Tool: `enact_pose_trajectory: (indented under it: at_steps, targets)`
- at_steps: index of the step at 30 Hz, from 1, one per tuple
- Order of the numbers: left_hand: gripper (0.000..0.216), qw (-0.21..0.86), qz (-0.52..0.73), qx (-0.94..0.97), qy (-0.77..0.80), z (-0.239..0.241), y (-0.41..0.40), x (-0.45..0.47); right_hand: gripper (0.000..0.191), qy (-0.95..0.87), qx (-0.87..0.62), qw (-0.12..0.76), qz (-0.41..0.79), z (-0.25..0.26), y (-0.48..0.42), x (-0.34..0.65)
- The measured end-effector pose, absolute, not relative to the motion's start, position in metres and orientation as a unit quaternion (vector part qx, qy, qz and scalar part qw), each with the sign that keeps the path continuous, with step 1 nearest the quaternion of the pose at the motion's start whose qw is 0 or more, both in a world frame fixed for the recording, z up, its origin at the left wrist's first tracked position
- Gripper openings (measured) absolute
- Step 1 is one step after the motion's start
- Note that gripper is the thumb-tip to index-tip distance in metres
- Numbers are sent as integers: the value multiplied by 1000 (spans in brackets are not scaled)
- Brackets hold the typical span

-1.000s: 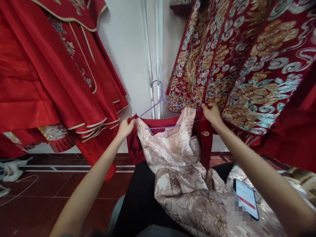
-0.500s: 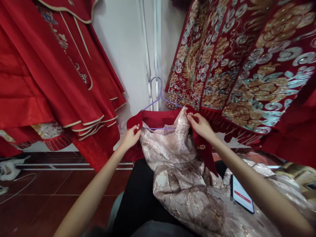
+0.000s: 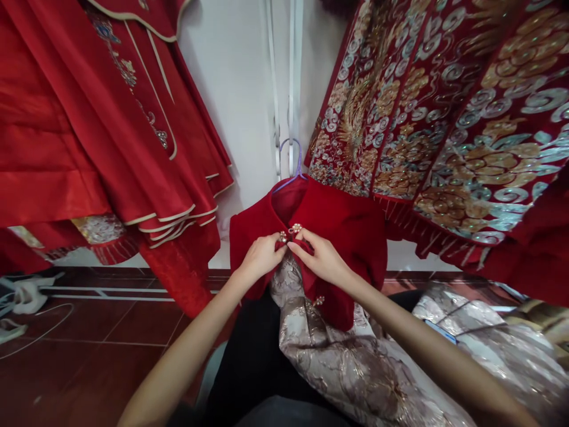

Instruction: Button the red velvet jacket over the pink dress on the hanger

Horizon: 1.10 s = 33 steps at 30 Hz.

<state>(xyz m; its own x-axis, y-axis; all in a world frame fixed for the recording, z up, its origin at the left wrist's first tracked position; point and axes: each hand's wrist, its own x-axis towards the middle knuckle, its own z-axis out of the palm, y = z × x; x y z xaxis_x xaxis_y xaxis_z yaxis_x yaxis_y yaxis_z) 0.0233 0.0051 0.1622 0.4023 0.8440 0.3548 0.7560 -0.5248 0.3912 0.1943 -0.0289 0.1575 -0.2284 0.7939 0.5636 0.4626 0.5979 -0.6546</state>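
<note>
A short red jacket [image 3: 351, 237] hangs on a purple hanger [image 3: 299, 160] in front of me, over a pale metallic-patterned dress [image 3: 320, 350]. My left hand [image 3: 263, 256] pinches one front edge of the jacket beside a small beaded ornament [image 3: 283, 236]. My right hand [image 3: 322, 255] pinches the opposite front edge by a flower-shaped beaded clasp [image 3: 295, 228]. Both hands nearly touch, with the two edges close together; whether the clasp is fastened I cannot tell. Another beaded clasp [image 3: 318, 301] shows lower on the jacket front. The dress spreads down across my lap.
Red garments [image 3: 146, 148] hang at the left, and a heavily embroidered red skirt [image 3: 444, 130] hangs at the right. A phone [image 3: 440, 331] lies mostly hidden on the fabric. White shoes [image 3: 27, 296] and a cable sit on the tiled floor [image 3: 120, 323].
Both hands have drawn the jacket's front edges inward until they almost meet. The jacket now covers the dress's top and most of the hanger. The phone is more hidden.
</note>
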Motion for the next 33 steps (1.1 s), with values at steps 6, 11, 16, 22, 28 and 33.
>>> enact_pose_trajectory:
  at_steps: [6,11,16,22,28,33]
  targets:
    - [10,61,461,741,484,153,9,34,15,-696,-396,587,118,167,-28,220]
    - [16,169,563,696,411,141,14,39,32,-677,-396,566,253,157,-3,226]
    - [15,190,564,694,406,146,13,39,23,-666,-440,537,270,151,15,217]
    - [15,209,518,722,409,141,14,43,22,-707,-376,507,320,152,-9,211]
    - [11,217,496,731,415,142,7,44,18,-737,-392,503,225,152,-22,217]
    - [17,172,453,773,410,158,0,42,15,-752,-378,516,160,161,-20,212]
